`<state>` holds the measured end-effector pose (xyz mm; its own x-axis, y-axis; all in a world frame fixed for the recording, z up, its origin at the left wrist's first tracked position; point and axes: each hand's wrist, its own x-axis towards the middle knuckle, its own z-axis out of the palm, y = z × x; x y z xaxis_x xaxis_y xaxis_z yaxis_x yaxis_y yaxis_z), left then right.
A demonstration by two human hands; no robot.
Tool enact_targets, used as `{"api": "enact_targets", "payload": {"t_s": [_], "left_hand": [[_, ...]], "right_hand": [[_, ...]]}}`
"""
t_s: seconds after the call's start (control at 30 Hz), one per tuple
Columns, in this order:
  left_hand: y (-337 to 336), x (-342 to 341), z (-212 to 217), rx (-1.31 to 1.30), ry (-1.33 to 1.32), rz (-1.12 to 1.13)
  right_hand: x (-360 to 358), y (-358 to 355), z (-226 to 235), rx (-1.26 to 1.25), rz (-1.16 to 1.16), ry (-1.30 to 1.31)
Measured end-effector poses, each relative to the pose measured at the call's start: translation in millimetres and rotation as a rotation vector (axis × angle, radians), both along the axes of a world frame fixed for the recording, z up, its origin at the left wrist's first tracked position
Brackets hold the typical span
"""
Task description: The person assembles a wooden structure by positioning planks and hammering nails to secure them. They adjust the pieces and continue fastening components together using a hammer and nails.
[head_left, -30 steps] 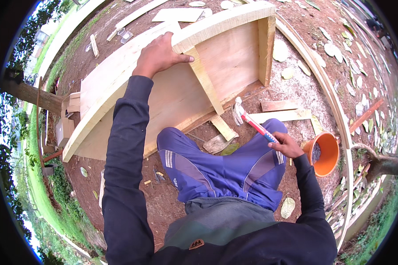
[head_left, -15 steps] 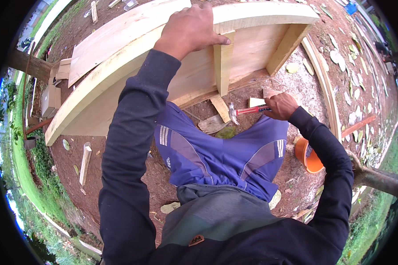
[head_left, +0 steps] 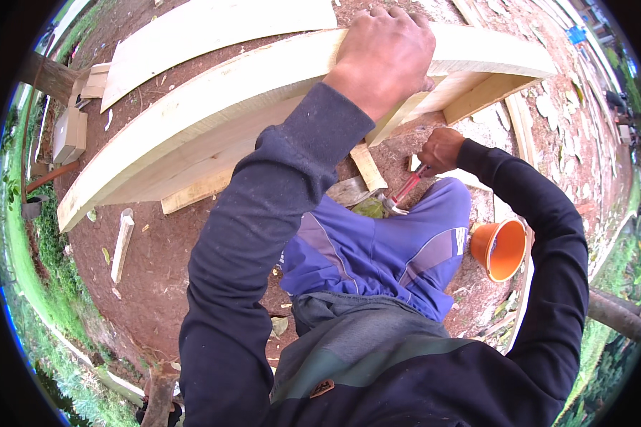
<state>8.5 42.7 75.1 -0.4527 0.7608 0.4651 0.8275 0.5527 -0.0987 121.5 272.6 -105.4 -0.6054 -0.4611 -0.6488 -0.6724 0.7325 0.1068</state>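
Note:
A large pale wooden frame with a panel (head_left: 214,103) stands on edge before me, leaning my way, with crosspieces on its inner side. My left hand (head_left: 386,60) is closed over its upper edge, the fingers on the far side. Below that edge, my right hand (head_left: 441,149) is wrapped round the red handle of a hammer (head_left: 408,186). The hammer's metal head hangs low beside my knee, apart from the frame. Near the head lies a short wood offcut (head_left: 368,168) on the ground.
An orange bucket (head_left: 507,250) stands at my right knee. A plywood sheet (head_left: 192,44) lies beyond the frame, with a cardboard box (head_left: 70,135) at the far left. A wooden stick (head_left: 122,245) rests on the soil. At right is a branch (head_left: 616,313).
The frame's upper edge has tipped toward me, showing less of its inside. My left hand has gone right with it. My right hand has turned the hammer so its head points lower.

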Motion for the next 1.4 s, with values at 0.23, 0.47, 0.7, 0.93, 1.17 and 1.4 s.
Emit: {"api": "enact_targets", "payload": {"t_s": [0.23,0.47,0.7,0.93,1.17,1.4], "left_hand": [[-3,5,1,0.027,-0.045,-0.011],[0,6,-4,0.032,-0.034,-0.017],[13,3,-23,0.047,-0.066,0.056],[11,6,-17,0.000,-0.089,0.068],[10,5,-17,0.045,-0.058,0.067],[1,9,-4,0.037,-0.055,0.033]], "right_hand": [[17,4,-20,-0.011,-0.333,0.141],[9,20,-24,-0.129,-0.432,0.347],[3,0,-2,0.029,-0.321,0.098],[1,5,-1,0.030,-0.270,0.149],[1,15,-17,0.021,-0.388,0.262],[-11,9,-3,-0.006,-0.410,0.291]]}}
